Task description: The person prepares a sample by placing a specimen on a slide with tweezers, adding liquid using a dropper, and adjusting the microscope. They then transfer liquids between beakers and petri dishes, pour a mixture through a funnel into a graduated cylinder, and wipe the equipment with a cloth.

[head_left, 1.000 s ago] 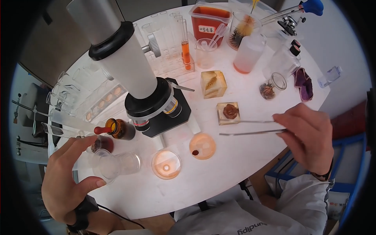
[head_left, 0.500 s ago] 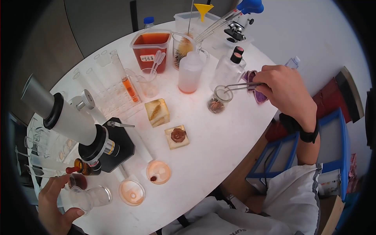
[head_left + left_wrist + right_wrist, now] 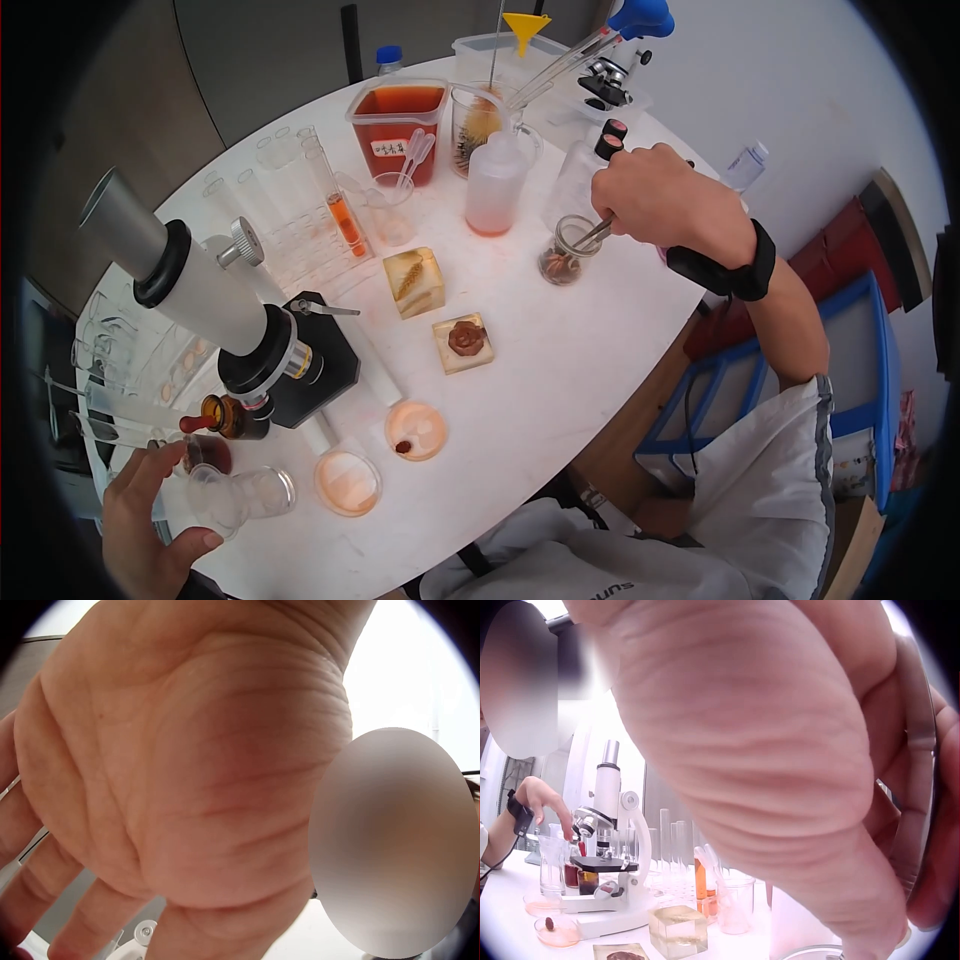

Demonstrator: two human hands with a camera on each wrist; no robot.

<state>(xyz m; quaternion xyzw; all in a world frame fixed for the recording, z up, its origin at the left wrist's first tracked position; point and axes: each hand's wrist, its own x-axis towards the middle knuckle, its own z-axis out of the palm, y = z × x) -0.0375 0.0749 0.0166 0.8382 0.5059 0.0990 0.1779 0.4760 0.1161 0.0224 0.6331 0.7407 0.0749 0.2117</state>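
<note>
In the head view my right hand [image 3: 672,205] grips metal tweezers [image 3: 598,232], whose tips reach into a small glass jar [image 3: 577,236] of dried reddish-brown pieces [image 3: 560,266]. The right wrist view shows the tweezers [image 3: 922,697] held in my curled fingers. At the lower left of the head view my left hand [image 3: 148,525] has its fingers and thumb spread around a clear plastic cup [image 3: 216,497]; whether it touches the cup I cannot tell. A petri dish [image 3: 428,422] holds a dark red piece [image 3: 403,447]. Beside it sits another dish [image 3: 348,484].
A microscope [image 3: 190,290] stands on the left, near a brown bottle [image 3: 240,418]. Two resin blocks [image 3: 463,343] are mid-table. Behind them are a test tube rack [image 3: 320,262], a red-filled tub [image 3: 398,125], a squeeze bottle [image 3: 494,185] and black-capped bottles [image 3: 580,170].
My right hand has moved from near the resin blocks to the glass jar, and the tweezers now point down into it. The head view has turned rightward. My left hand stays by the cup.
</note>
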